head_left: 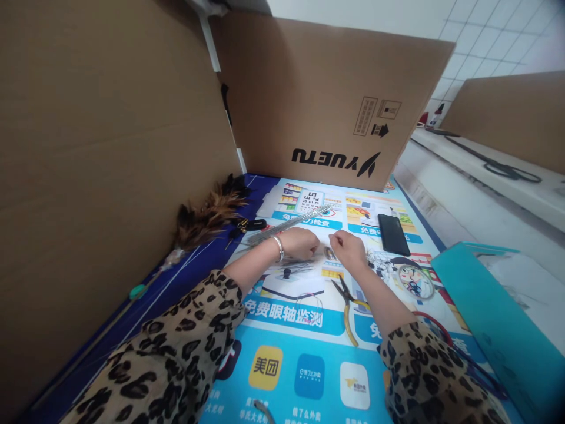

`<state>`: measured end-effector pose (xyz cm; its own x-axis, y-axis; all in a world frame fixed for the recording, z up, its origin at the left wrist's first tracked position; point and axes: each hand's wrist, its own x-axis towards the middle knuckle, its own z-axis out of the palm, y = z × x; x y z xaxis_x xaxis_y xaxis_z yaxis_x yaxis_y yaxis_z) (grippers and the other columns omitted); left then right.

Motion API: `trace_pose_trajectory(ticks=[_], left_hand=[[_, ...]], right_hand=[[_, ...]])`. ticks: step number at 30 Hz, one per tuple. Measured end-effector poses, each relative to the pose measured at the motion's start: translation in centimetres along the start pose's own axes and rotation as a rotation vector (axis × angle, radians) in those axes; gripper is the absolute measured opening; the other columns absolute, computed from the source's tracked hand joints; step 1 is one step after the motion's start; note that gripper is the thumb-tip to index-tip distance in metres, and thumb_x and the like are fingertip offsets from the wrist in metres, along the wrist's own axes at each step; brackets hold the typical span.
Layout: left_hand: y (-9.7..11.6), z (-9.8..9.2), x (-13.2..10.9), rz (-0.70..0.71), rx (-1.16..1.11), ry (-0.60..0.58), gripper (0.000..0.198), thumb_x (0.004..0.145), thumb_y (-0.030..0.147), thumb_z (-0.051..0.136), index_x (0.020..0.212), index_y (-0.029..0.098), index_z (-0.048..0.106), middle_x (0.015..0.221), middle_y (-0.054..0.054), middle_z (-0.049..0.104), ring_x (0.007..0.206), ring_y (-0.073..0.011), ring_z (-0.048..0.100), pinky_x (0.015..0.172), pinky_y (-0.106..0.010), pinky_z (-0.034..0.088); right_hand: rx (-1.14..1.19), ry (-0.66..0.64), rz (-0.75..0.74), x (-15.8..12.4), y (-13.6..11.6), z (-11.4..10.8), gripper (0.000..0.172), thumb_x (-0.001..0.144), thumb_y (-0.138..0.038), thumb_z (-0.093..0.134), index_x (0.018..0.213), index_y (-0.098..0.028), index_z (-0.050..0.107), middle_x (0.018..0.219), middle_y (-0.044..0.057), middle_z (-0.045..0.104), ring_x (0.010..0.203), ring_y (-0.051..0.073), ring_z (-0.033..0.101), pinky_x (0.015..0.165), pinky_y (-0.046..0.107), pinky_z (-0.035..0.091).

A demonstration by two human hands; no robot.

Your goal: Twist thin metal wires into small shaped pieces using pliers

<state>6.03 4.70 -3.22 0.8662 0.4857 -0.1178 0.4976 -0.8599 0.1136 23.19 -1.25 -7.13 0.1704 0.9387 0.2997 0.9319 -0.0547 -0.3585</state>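
My left hand (300,243), with a silver bangle at its wrist, is closed, its fingertips curled toward my right hand. My right hand (349,249) is closed in a pinch a short way to the right. Whatever either holds is too small or hidden to make out. A small round coil (329,253) lies on the printed mat between the two hands. Beyond my left hand stretches a bundle of thin silvery wires (291,224). Long-nose pliers (348,303) with yellow handles rest below my right hand, jaws slightly apart.
A black phone (394,234) lies to the right, near a clear round dish (415,281) of small items. A teal box (498,330) stands at the right edge. On the left is a feather duster (203,215). Cardboard panels (326,100) wall the back and left.
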Motion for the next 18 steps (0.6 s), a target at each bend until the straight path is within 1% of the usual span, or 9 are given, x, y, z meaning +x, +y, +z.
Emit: trace_pose_trajectory(ticks=[4, 6, 8, 10, 13, 18], left_hand=[[-0.8, -0.5, -0.1, 0.020, -0.104, 0.034, 0.019, 0.066, 0.023, 0.050, 0.074, 0.019, 0.066, 0.074, -0.002, 0.066, 0.063, -0.0136, 0.053, 0.057, -0.023, 0.034], [-1.2, -0.7, -0.2, 0.034, -0.151, 0.044, 0.019, 0.066, 0.023, 0.049, 0.074, 0.018, 0.065, 0.072, -0.001, 0.065, 0.060, -0.0120, 0.051, 0.056, -0.022, 0.033], [-1.6, -0.7, -0.1, 0.043, -0.182, 0.055, 0.019, 0.066, 0.023, 0.047, 0.074, 0.018, 0.065, 0.070, 0.001, 0.065, 0.058, -0.0111, 0.051, 0.055, -0.021, 0.033], [-1.9, -0.6, 0.0, 0.041, -0.199, 0.060, 0.020, 0.066, 0.024, 0.047, 0.074, 0.019, 0.065, 0.069, 0.001, 0.064, 0.057, -0.0109, 0.051, 0.055, -0.021, 0.034], [-2.0, -0.4, 0.1, 0.013, -0.180, 0.058, 0.021, 0.066, 0.024, 0.048, 0.074, 0.019, 0.066, 0.070, 0.000, 0.065, 0.059, -0.0115, 0.052, 0.055, -0.021, 0.034], [-1.5, -0.1, 0.2, -0.042, -0.050, 0.058, 0.021, 0.066, 0.025, 0.049, 0.075, 0.022, 0.068, 0.075, -0.003, 0.066, 0.063, -0.0148, 0.054, 0.055, -0.024, 0.033]], right_hand=[[0.135, -0.006, -0.199, -0.2, -0.2, -0.1, 0.021, 0.081, -0.032, 0.044, 0.080, -0.022, 0.063, 0.077, -0.001, 0.060, 0.071, 0.012, 0.052, 0.065, 0.021, 0.035], [0.186, -0.041, -0.285, -0.3, -0.4, -0.1, 0.018, 0.078, -0.027, 0.048, 0.083, -0.022, 0.064, 0.082, 0.000, 0.060, 0.074, 0.012, 0.052, 0.068, 0.021, 0.037], [0.206, -0.089, -0.340, -0.4, -0.5, -0.2, 0.018, 0.076, -0.024, 0.049, 0.086, -0.023, 0.065, 0.083, 0.000, 0.060, 0.075, 0.012, 0.052, 0.069, 0.021, 0.038], [0.200, -0.127, -0.371, -0.5, -0.6, -0.2, 0.019, 0.075, -0.022, 0.050, 0.087, -0.024, 0.065, 0.083, 0.000, 0.059, 0.075, 0.012, 0.052, 0.068, 0.021, 0.038], [0.173, -0.138, -0.385, -0.6, -0.7, -0.2, 0.019, 0.075, -0.022, 0.051, 0.087, -0.025, 0.065, 0.084, 0.000, 0.058, 0.078, 0.012, 0.052, 0.069, 0.021, 0.039], [0.136, -0.071, -0.348, -0.5, -0.7, -0.1, 0.020, 0.078, -0.022, 0.047, 0.086, -0.025, 0.065, 0.086, 0.000, 0.060, 0.080, 0.013, 0.052, 0.071, 0.021, 0.039]])
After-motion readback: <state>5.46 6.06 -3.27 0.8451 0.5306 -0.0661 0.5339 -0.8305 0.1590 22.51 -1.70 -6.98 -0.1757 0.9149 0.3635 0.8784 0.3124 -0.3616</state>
